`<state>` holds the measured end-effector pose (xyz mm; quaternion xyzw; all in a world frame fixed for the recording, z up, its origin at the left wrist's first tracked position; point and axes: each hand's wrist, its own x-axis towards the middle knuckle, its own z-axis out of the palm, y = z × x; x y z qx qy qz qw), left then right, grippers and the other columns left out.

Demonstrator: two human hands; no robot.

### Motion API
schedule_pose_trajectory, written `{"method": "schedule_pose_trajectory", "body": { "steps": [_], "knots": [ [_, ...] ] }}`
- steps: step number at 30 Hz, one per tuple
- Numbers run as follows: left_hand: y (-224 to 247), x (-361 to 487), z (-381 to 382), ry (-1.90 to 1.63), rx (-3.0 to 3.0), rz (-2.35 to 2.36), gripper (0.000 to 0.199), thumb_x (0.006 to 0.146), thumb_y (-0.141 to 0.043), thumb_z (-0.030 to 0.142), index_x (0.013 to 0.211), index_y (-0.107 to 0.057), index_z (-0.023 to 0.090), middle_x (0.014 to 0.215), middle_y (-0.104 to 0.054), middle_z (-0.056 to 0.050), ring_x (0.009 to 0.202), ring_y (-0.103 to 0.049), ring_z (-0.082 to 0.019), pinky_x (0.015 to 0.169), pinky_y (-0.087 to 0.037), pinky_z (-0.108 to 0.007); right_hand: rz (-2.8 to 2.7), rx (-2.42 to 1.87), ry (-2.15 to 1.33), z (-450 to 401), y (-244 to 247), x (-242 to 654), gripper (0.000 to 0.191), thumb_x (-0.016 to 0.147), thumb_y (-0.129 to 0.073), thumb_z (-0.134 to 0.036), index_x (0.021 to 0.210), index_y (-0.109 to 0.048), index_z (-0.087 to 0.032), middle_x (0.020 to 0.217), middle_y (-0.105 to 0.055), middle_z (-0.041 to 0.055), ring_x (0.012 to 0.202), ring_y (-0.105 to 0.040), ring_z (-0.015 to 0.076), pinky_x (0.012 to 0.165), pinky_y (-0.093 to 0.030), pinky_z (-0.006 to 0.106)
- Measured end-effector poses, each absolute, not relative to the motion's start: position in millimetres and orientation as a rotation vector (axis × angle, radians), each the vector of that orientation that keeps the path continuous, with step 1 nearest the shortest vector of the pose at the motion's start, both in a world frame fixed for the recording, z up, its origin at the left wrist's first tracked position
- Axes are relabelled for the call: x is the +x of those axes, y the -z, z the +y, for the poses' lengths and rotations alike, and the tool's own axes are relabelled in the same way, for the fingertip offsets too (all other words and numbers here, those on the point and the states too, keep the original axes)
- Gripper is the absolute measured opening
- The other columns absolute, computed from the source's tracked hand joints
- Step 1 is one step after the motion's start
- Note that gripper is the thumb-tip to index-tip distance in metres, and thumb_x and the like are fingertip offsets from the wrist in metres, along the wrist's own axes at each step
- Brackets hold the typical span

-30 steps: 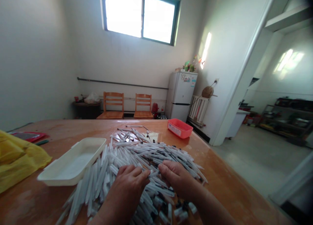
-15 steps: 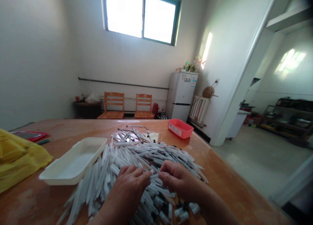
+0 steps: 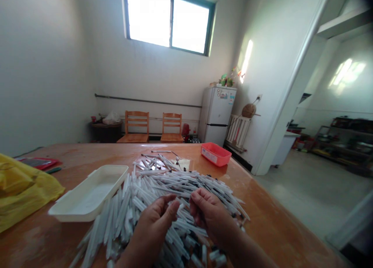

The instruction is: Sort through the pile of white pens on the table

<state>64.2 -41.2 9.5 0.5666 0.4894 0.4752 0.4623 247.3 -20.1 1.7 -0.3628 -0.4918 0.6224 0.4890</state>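
Observation:
A large loose pile of thin white plastic pen tubes (image 3: 163,184), some with dark tips, lies on the wooden table (image 3: 276,213). My left hand (image 3: 155,221) and my right hand (image 3: 206,211) hover close together over the pile's near middle, fingers curled toward each other. Whether the fingertips pinch a tube is hard to tell. A small white tube shows between the hands. Left of the pile stands a white plastic tray (image 3: 87,194), with tubes lying against its near side.
A red plastic basket (image 3: 215,154) sits on the table beyond the pile. At the left lie a yellow plastic bag (image 3: 23,190) and a flat red object (image 3: 37,163). Past the table's far edge stand wooden chairs (image 3: 136,126) and a white refrigerator (image 3: 217,114).
Both hands have risen from resting flat on the pile, and their fingers now curl upward. The view has tilted slightly.

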Motion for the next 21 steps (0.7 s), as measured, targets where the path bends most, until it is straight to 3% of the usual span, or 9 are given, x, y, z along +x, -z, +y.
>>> {"method": "schedule_pose_trajectory", "body": {
  "steps": [3, 7, 12, 17, 21],
  "knots": [
    [-9.6, 69.4, -39.8, -1.273, 0.922, 0.997, 0.047, 0.081, -0.070, 0.050, 0.119, -0.067, 0.021, 0.080, -0.066, -0.002, 0.062, -0.054, -0.011, 0.059, -0.044, -0.023, -1.246, -0.868, -1.564, -25.9, 0.5, 241.6, 0.029, 0.092, -0.062, -0.043, 0.085, -0.053, -0.017, 0.068, -0.060, -0.0019, 0.047, -0.046, 0.0059, 0.044, -0.029, 0.018],
    [-9.3, 68.2, -37.1, -1.317, 0.732, 0.936, 0.039, 0.076, -0.077, 0.045, 0.100, -0.071, 0.016, 0.079, -0.067, -0.004, 0.065, -0.057, -0.010, 0.063, -0.047, -0.021, -1.296, -0.877, -1.536, -28.1, 4.1, 237.9, 0.029, 0.087, -0.071, -0.041, 0.093, -0.055, -0.017, 0.077, -0.065, 0.0000, 0.053, -0.052, 0.0069, 0.047, -0.035, 0.017],
    [-5.4, 66.3, -35.6, -1.318, 0.748, 0.963, 0.037, 0.077, -0.078, 0.045, 0.099, -0.072, 0.015, 0.079, -0.069, -0.004, 0.065, -0.059, -0.010, 0.064, -0.049, -0.021, -1.338, -0.924, -1.604, -25.9, 4.8, 236.9, 0.045, 0.097, -0.047, -0.057, 0.085, -0.057, -0.015, 0.065, -0.064, 0.0021, 0.041, -0.045, 0.0065, 0.038, -0.024, 0.018],
    [-5.4, 67.3, -35.8, -1.325, 0.742, 0.964, 0.035, 0.078, -0.076, 0.045, 0.096, -0.071, 0.015, 0.077, -0.069, -0.004, 0.064, -0.060, -0.010, 0.063, -0.050, -0.021, -1.364, -0.931, -1.469, -26.8, -0.4, 237.1, 0.033, 0.086, -0.071, -0.044, 0.088, -0.055, -0.016, 0.074, -0.065, -0.0005, 0.052, -0.051, 0.0062, 0.048, -0.035, 0.017],
    [-4.7, 67.0, -35.3, -1.317, 0.734, 0.962, 0.034, 0.078, -0.077, 0.044, 0.095, -0.070, 0.015, 0.078, -0.069, -0.004, 0.064, -0.060, -0.009, 0.063, -0.050, -0.021, -1.362, -0.956, -1.564, -25.9, 0.2, 236.8, 0.043, 0.094, -0.052, -0.058, 0.088, -0.055, -0.016, 0.072, -0.066, 0.0018, 0.043, -0.046, 0.0063, 0.040, -0.025, 0.018]
  ]
}}
